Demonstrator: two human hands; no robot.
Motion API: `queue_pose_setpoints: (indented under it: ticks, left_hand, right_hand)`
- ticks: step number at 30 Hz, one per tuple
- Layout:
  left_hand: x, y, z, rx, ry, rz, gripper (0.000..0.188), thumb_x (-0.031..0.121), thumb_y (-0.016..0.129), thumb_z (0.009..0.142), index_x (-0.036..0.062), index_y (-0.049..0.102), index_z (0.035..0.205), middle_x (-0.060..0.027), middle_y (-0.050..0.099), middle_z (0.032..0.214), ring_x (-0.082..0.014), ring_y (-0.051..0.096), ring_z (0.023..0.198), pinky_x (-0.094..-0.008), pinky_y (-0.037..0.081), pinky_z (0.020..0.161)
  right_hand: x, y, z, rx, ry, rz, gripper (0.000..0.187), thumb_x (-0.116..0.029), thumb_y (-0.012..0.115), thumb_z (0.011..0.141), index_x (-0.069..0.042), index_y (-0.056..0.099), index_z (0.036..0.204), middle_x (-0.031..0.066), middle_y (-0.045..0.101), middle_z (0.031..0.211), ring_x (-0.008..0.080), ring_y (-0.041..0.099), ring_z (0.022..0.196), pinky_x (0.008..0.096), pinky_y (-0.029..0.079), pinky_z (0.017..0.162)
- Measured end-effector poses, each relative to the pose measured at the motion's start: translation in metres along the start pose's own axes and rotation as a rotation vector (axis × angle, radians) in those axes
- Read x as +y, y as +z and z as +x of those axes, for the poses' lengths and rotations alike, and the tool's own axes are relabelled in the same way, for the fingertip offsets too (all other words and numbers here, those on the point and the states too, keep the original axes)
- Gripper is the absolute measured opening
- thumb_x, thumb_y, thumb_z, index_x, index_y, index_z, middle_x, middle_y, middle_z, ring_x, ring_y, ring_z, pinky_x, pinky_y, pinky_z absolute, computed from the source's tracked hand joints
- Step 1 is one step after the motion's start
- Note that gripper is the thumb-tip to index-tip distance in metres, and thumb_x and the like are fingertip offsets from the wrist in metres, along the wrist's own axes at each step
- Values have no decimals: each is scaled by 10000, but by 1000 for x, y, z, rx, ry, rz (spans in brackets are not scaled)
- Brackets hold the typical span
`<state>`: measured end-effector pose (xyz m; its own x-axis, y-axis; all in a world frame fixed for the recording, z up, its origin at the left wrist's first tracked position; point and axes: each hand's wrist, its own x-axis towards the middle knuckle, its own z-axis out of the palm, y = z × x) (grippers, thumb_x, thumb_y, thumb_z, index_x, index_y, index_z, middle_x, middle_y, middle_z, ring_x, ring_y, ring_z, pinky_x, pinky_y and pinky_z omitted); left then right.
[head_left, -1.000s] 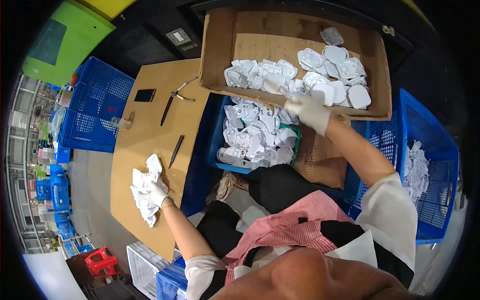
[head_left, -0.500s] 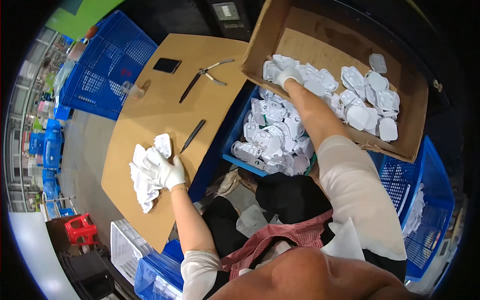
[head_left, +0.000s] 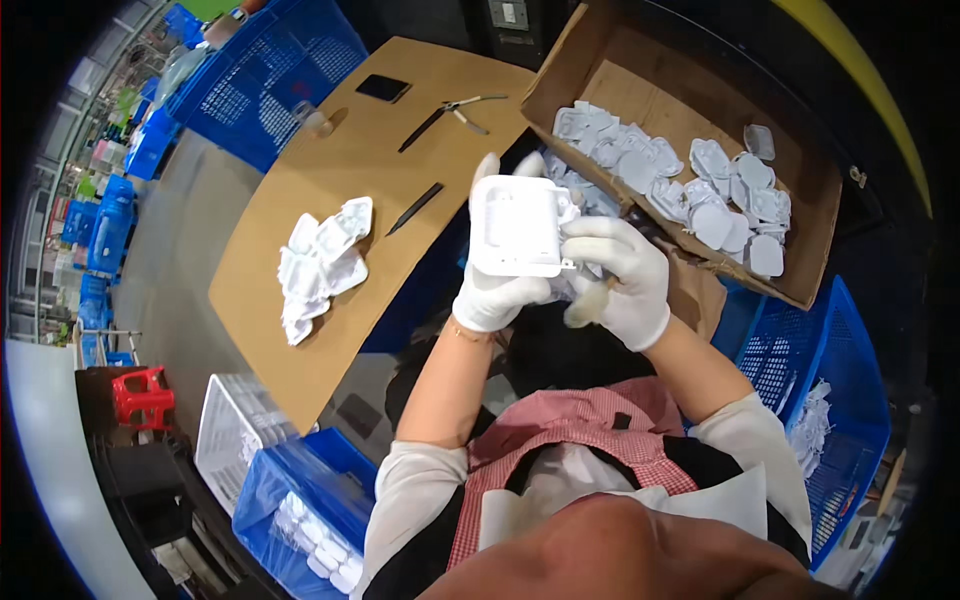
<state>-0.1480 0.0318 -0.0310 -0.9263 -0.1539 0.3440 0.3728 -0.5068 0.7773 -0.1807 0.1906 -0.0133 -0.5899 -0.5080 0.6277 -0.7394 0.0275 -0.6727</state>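
Observation:
A white moulded plastic part (head_left: 515, 228), squarish with rounded corners, is held up in front of me over the gap between table and carton. My left hand (head_left: 488, 300), in a white glove, grips it from behind and below, with the thumb under its lower edge. At its right edge my gloved right hand (head_left: 625, 270) has its fingers bent against the part. Whether those fingers hold a second piece is hidden. To the left, a pile of similar white parts (head_left: 322, 265) lies on the brown tabletop (head_left: 255, 265).
A dark pen-shaped tool (head_left: 414, 208), nippers (head_left: 455, 112) and a black phone (head_left: 383, 88) lie on the table. A cardboard carton (head_left: 815, 200) of white parts stands at the right. Blue baskets (head_left: 850, 400) flank it and the table; a lined blue bin (head_left: 260, 500) sits lower left.
My left hand has left the pile on the table, and my right hand has come out of the carton. Both now meet at the raised white plastic part. The view has shifted.

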Motion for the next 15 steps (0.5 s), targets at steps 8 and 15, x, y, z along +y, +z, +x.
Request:
queue_pose_setpoints:
  ticks: [8,15]
  left_hand:
    - [39,25,-69,-118,154,-285,1217,232,931,473,203,177,1428,-145,329,1436,-425,347,1302,-533,363,1034]
    - [57,20,-83,-156,354,-92,1112,375,898,536,175,261,1424,-141,361,1411,-441,400,1251,-502,427,989]
  right_hand:
    - [-71,-7,-23,-147,-136,-152,302,35,669,648,-69,645,931,127,621,1012,265,637,843,291,512,723]
    - [-98,-10,-32,30,-142,-21,458,38,619,618,-37,565,1067,145,553,1051,296,547,941,334,436,841]
